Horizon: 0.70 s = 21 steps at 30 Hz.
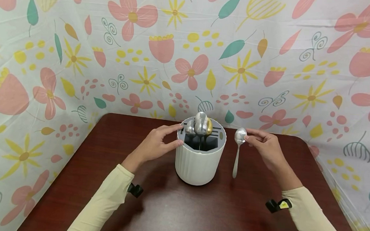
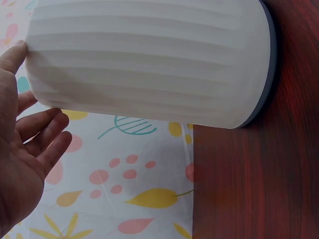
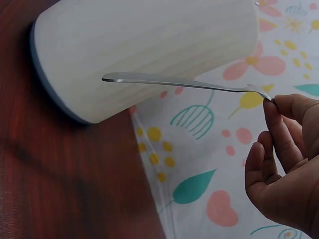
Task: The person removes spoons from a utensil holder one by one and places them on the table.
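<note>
A white ribbed utensil holder (image 1: pixel 197 168) with a grey slotted top stands upright on the table. Several spoons (image 1: pixel 200 125), silver and one gold, poke out of it with their bowls up. My left hand (image 1: pixel 157 142) touches the holder's rim from the left with thumb and fingertips, its fingers fairly straight; the left wrist view shows this hand (image 2: pixel 30 134) beside the ribbed wall (image 2: pixel 149 64). To the right of the holder, my right hand (image 1: pixel 265 146) pinches a silver spoon (image 1: pixel 237 151) by its bowl, handle hanging down. In the right wrist view the spoon's handle (image 3: pixel 164 80) is apart from the holder.
The dark reddish-brown wooden table (image 1: pixel 178 215) carries the holder. A floral cloth (image 1: pixel 190 40) hangs behind it and along both sides. Each wrist wears a small black camera, as at the left cuff (image 1: pixel 135 190).
</note>
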### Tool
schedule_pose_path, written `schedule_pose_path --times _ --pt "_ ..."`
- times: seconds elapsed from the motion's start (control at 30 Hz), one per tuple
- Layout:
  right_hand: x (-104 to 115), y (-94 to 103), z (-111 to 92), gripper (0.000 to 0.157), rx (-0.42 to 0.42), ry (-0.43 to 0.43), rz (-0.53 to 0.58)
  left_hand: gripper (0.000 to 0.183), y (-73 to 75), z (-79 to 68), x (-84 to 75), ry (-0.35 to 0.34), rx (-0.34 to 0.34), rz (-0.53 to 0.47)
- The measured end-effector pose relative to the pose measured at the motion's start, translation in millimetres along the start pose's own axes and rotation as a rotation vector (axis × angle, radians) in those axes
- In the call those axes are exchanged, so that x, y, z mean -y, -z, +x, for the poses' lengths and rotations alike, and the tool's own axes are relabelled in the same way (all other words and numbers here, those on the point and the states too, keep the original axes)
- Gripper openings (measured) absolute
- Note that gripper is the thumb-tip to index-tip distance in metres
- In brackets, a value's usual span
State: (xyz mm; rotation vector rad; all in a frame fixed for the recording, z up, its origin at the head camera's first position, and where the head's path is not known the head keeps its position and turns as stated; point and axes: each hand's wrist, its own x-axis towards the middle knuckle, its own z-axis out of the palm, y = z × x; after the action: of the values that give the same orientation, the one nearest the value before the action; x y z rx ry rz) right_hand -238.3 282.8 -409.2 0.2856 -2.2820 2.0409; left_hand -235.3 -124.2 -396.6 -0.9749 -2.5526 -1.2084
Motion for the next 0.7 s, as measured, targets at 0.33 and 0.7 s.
schedule_pose_path --times 0.33,0.7 --pt "-21 -0.6 -2 0.037 0.02 -0.062 -0.045 0.057 0.1 -0.3 -0.4 0.003 0.001 -0.001" --pt "-35 -4.6 -4 0.047 0.012 -0.112 -0.098 0.057 -0.9 -0.7 -0.1 0.0 -0.006 0.0"
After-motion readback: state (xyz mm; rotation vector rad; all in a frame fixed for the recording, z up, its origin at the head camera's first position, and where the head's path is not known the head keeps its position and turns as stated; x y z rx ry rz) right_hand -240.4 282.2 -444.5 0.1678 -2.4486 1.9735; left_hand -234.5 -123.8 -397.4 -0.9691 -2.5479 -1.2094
